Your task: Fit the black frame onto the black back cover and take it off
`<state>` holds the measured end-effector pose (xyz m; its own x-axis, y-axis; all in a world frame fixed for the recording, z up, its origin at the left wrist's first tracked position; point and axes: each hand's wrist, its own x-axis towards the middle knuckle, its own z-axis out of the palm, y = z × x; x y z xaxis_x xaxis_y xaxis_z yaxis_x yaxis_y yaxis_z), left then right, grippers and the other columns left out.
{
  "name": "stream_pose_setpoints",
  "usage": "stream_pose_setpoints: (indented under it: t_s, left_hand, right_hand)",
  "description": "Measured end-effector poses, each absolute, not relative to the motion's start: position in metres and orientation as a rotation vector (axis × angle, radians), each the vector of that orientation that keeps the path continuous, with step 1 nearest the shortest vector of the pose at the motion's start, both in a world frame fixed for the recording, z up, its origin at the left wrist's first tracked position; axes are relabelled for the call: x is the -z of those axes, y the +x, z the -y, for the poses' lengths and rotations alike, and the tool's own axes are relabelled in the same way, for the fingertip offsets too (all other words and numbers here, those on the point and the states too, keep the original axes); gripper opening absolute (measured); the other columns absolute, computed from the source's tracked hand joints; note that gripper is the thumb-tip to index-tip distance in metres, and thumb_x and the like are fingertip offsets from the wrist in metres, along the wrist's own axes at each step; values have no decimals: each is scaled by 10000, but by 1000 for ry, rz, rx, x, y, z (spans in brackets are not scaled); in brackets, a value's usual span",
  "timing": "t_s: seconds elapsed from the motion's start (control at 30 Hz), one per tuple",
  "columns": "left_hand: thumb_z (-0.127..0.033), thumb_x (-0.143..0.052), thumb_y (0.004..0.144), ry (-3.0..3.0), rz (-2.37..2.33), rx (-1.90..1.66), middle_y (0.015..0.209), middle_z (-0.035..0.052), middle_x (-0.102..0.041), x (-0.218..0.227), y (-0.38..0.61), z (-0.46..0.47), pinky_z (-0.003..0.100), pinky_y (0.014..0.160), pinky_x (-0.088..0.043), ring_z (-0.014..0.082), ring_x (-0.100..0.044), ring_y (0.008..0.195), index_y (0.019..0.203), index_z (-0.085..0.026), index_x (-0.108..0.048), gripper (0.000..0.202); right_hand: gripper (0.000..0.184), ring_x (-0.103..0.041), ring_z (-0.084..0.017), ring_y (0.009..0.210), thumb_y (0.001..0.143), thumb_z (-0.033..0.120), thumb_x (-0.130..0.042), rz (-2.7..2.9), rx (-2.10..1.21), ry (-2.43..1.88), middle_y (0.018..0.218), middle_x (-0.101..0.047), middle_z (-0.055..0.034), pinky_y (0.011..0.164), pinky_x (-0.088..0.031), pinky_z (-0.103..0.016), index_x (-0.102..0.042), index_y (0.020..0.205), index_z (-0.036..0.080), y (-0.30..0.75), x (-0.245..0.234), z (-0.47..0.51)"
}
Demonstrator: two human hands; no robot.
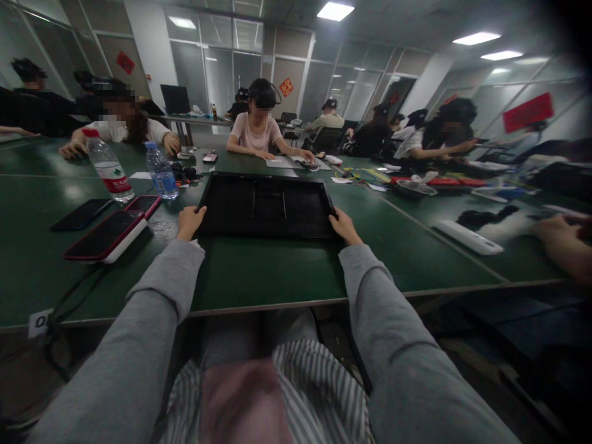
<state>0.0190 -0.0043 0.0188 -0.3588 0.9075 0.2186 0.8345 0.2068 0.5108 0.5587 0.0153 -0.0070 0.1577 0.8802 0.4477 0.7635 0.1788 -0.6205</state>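
Observation:
A flat black tray with raised rims lies on the green table straight ahead of me. My left hand is closed on the tray's near left corner. My right hand is closed on its near right corner. Both of my arms are in grey sleeves and stretch forward over the table edge. The tray's inside looks bare, with a few moulded ridges.
Two water bottles stand at the left, with a red-edged phone and a dark phone near them. A white bar lies at the right. Several people sit round the table, and another person's hand reaches in at the far right.

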Motion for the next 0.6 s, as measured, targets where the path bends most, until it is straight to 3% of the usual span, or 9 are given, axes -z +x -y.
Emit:
stream_pose_setpoints:
  t_s: [0.2,0.4,0.6]
  left_hand:
    - [-450,-513,1087,1760,-2357,-817,1209,249,-788,-16,18,6,418,1014,-540,388,-724,1206,1108,-145,-806,424]
    - [-419,-466,1096,1784,-2399,-781,1222,290,-776,-15,20,5,475,1030,-545,424,-721,1205,1172,-108,-808,468]
    - [-397,-453,1104,1784,-2420,-831,1259,303,-764,-13,21,8,497,1065,-533,426,-710,1237,1236,-82,-787,478]
  right_hand:
    - [544,-696,-373,1326,954,354,-614,1581,-276,-1649,1410,-759,-214,1236,-495,-594,-712,1435,120,558,6,-17]
    - [518,-691,-384,1316,959,390,-618,1574,-271,-1614,1320,-794,-168,1234,-488,-654,-719,1428,194,553,-1,-10]
    - [571,-652,-409,1403,979,439,-633,1612,-214,-1623,1412,-751,-192,1269,-458,-668,-687,1489,190,538,-10,3]
